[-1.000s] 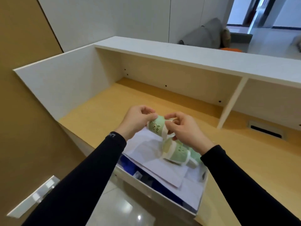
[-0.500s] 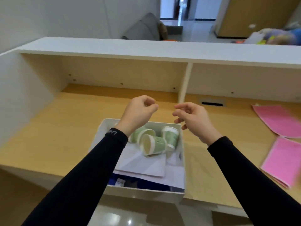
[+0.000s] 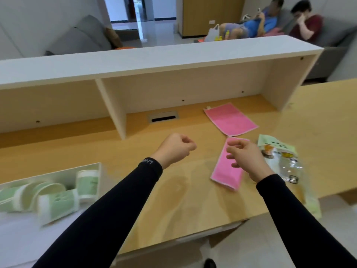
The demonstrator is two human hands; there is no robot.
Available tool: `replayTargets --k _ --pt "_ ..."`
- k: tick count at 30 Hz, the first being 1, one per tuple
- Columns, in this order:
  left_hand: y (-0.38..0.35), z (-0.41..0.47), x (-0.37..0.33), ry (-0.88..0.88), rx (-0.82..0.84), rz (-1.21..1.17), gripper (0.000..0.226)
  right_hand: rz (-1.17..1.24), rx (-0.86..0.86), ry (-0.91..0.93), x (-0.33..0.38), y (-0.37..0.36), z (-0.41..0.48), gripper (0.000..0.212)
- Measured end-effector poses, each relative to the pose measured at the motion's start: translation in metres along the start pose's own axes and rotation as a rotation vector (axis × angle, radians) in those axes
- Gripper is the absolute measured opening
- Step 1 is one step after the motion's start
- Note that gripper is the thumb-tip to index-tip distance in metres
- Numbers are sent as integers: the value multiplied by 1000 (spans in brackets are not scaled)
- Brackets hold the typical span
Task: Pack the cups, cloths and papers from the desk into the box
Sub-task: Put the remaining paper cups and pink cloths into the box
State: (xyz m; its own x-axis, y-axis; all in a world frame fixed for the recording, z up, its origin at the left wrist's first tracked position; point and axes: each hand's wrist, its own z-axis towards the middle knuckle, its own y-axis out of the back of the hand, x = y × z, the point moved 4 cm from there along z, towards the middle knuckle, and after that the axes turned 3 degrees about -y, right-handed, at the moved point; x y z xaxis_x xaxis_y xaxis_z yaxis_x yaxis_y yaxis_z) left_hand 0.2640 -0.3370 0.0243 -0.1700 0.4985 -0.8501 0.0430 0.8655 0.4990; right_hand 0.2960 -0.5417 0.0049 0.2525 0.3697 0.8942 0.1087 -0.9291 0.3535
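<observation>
The white box (image 3: 58,174) sits at the left on the wooden desk (image 3: 173,200), with green paper cups (image 3: 56,198) lying on white papers (image 3: 23,235) inside it. Two pink cloths lie on the desk: one flat at the back (image 3: 230,119), one folded (image 3: 227,171) nearer the front. My left hand (image 3: 173,148) hovers over the desk's middle, fingers curled into a loose fist, holding nothing. My right hand (image 3: 245,159) hangs above the folded pink cloth, fingers apart and empty.
A clear plastic bag (image 3: 284,161) with green print lies at the desk's right edge. A white shelf (image 3: 154,59) with a divider (image 3: 113,109) runs along the back, with a cable slot (image 3: 163,118) below it. Two people sit on a sofa beyond.
Both hands let go of the green cups, which now lie in the box. My view and hands swung right, away from the box, toward the pink cloths.
</observation>
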Motion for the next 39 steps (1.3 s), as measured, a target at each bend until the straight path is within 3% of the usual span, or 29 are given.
replayTargets --k 3,5,10,14,17,23,26,28,29,33,36,39 --pt "-53 28 7 110 35 -58 6 -33 -14 -128 -29 40 22 32" --pt "-90 42 17 146 56 17 16 -50 62 -238 -49 48 29 37" --pt "-180 51 33 3 198 702 71 -83 249 -349 -88 34 32 50" --pt "-208 53 31 -79 131 1012 50 -67 273 -306 -92 37 45 54" --pt "-185 66 16 -46 47 899 29 -173 263 -164 -80 41 55 62" --pt "-74 61 -27 -165 -128 476 20 -479 209 277 -28 22 77 76" --pt "-4 37 -38 -233 -246 231 19 -515 239 357 1 -2 82 40" --pt "45 15 -35 -259 -379 61 21 -478 297 360 20 -22 78 13" --pt "68 2 -30 -255 -449 -16 18 -434 337 359 30 -34 73 10" --pt "164 -58 9 -204 -749 -127 15 -171 457 370 79 -95 37 24" --pt "230 -116 48 -128 -941 -107 15 38 570 413 116 -153 -7 20" --pt "276 -182 92 -35 -1122 -31 23 93 654 440 137 -215 -53 19"
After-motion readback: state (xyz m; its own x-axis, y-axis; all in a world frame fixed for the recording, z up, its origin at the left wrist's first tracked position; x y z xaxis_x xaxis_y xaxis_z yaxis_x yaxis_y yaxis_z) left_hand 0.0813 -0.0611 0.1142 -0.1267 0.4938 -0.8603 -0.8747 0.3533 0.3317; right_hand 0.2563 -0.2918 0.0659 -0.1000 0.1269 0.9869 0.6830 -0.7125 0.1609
